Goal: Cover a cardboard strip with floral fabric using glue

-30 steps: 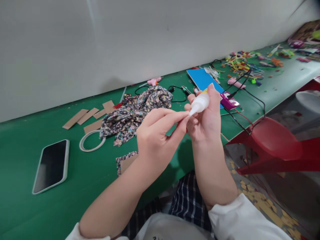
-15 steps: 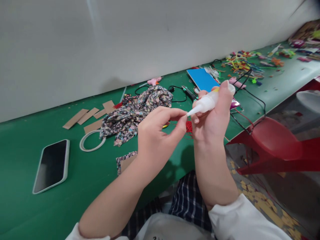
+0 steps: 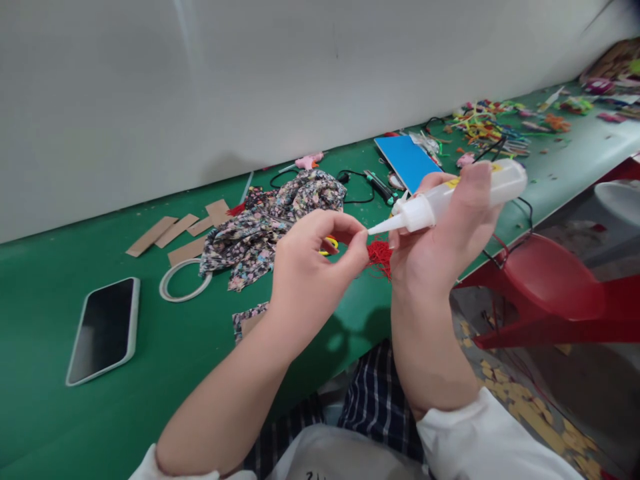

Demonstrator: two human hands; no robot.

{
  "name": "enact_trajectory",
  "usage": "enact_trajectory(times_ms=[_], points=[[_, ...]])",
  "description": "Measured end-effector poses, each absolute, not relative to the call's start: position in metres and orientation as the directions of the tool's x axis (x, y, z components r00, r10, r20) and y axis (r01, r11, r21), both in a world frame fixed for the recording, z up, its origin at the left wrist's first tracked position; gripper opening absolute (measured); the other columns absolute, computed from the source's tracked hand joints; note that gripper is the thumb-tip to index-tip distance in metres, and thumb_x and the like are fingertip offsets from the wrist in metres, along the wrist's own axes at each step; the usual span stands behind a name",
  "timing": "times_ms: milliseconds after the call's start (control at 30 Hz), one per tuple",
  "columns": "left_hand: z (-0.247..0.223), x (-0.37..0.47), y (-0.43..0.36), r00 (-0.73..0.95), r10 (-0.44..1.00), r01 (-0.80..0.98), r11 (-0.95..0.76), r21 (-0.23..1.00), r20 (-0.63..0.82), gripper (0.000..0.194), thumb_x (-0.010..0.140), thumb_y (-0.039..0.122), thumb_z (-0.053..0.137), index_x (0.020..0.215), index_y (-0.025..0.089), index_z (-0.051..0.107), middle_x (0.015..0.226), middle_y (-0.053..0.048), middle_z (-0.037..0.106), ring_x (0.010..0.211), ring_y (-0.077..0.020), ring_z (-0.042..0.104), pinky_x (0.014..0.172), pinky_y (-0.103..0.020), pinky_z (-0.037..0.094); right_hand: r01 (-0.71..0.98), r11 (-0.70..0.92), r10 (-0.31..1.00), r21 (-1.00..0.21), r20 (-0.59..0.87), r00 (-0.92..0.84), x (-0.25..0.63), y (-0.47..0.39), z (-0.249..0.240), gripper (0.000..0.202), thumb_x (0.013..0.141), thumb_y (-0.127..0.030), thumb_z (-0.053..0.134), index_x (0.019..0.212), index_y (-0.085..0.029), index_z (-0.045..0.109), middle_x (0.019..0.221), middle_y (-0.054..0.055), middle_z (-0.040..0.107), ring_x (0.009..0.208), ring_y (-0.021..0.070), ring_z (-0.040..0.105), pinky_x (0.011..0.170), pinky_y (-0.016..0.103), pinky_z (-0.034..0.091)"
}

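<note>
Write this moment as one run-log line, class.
left hand: pinched at nozzle tip | right hand: grips bottle | nearby: red threads, floral cloth, phone

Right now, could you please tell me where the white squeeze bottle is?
In the head view, the white squeeze bottle is right of centre, held in the right hand, its nozzle pointing toward the left hand, above the red threads.

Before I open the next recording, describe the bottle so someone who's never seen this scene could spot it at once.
Start at the long green table, then find the right hand above it. That hand grips the bottle, its tip at the pinched left hand. Unlike the red threads and flat blue folder nearby, it is whitish with a tapered nozzle.
</note>
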State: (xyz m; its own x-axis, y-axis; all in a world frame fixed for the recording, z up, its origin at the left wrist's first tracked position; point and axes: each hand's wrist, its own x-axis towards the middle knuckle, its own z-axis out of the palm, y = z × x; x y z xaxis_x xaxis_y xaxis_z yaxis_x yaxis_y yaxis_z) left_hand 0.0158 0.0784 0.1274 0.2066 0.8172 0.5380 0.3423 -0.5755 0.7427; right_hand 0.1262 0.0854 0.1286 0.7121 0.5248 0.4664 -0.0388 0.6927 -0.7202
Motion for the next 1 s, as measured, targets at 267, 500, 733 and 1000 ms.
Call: enact_trajectory(times_ms=[267,500,733,1000], points=[[0.129,0.0182,0.0771,0.203,0.801,0.365,-0.596,0.715,0.563,0.009,0.073,0.01,0.057,0.07,0.019,0.059,0.07,0.004,0.06,0.063,-0.0081,0.054,0.055,-0.019,0.044,-0.039,0.7,0.513,-0.713,0.464,0.722,0.1273,0.0869,0.1272,0.012,0.086,-0.041,0.043,0.084,-0.029,0.045,0.06,-0.009,0.043,0.032,0.0043,0.041,0.026,0.017,0.031],[0.1284,0.0176,0.076,0.221,0.774,0.348,-0.631,0.693,0.594,0.009,0.074,0.01,0.056,0.071,0.019,0.059,0.07,0.003,0.06,0.064,-0.0087,0.054,0.057,-0.02,0.044,-0.041,0.7,0.513,-0.713,0.462,0.724,0.1295,0.088,0.1257,0.014,0.086,-0.042,0.043,0.085,-0.028,0.046,0.063,-0.009,0.042,0.034,0.0037,0.042,0.027,0.016,0.033],[0.1259,0.016,0.0773,0.264,0.76,0.34,-0.65,0.68,0.594,0.007,0.078,0.016,0.056,0.08,0.02,0.061,0.077,0.002,0.063,0.071,-0.0096,0.057,0.062,-0.02,0.047,-0.052,0.689,0.548,-0.723,0.473,0.69,0.1348,0.0889,0.1236,0.017,0.088,-0.043,0.035,0.083,-0.028,0.042,0.064,-0.008,0.04,0.034,0.0029,0.04,0.029,0.014,0.031],[0.1224,0.0199,0.0779,0.226,0.703,0.421,-0.695,0.583,0.674,0.007,0.078,0.018,0.057,0.08,0.021,0.063,0.074,0.001,0.063,0.071,-0.0112,0.057,0.066,-0.023,0.048,0.018,0.7,0.481,-0.714,0.49,0.727,0.1263,0.0851,0.1286,0.013,0.087,-0.041,0.038,0.083,-0.03,0.044,0.064,-0.007,0.04,0.035,0.0049,0.042,0.028,0.018,0.036]])
